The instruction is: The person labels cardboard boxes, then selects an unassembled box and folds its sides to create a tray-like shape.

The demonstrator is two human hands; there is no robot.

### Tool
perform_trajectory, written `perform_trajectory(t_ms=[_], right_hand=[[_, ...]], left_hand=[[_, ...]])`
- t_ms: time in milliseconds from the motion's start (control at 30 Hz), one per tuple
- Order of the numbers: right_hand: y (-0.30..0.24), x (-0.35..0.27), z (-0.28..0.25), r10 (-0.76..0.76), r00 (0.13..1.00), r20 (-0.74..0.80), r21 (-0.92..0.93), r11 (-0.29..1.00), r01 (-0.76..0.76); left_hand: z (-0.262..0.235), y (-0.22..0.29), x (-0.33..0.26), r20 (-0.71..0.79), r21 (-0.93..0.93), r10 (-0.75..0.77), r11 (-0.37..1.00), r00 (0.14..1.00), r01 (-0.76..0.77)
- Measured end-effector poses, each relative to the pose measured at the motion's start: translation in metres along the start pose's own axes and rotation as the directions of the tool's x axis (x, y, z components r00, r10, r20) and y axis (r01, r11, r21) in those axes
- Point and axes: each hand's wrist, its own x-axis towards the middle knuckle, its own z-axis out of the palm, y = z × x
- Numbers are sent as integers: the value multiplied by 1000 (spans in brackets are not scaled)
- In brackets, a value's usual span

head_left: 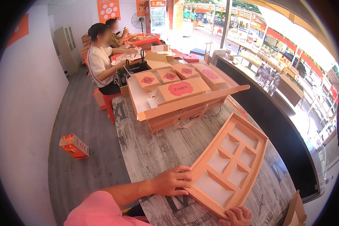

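A flat tan cardboard insert tray (229,164) with several cut-out compartments lies tilted on the grey wooden table (154,147). My left hand (173,180) grips its near left corner, fingers curled over the rim. At the bottom edge of the view my right hand (235,216) holds the tray's near right corner; only its fingers show. Behind the tray sits a large open tan gift box (177,109) packed with smaller tan boxes (180,89) that carry red emblems.
An orange carton (74,146) lies on the grey floor at left. Two people (101,56) sit at a far table stacked with boxes. A dark counter (275,113) with bottles runs along the right. A white wall stands left.
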Motion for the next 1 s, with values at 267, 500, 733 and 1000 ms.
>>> perform_trajectory(t_ms=[267,500,733,1000], right_hand=[[-10,-5,0,74,996,41,-99,993,-69],[6,-2,13,187,982,22,-78,980,-185],[53,-19,14,321,947,-17,-177,931,-319],[96,-23,21,257,906,-338,-78,951,-299]], left_hand=[[1,3,13,33,23,50,998,998,-51],[1,19,9,69,53,33,998,997,-37],[29,68,4,195,-220,164,968,967,-120],[64,103,38,128,-517,518,763,846,-389]])
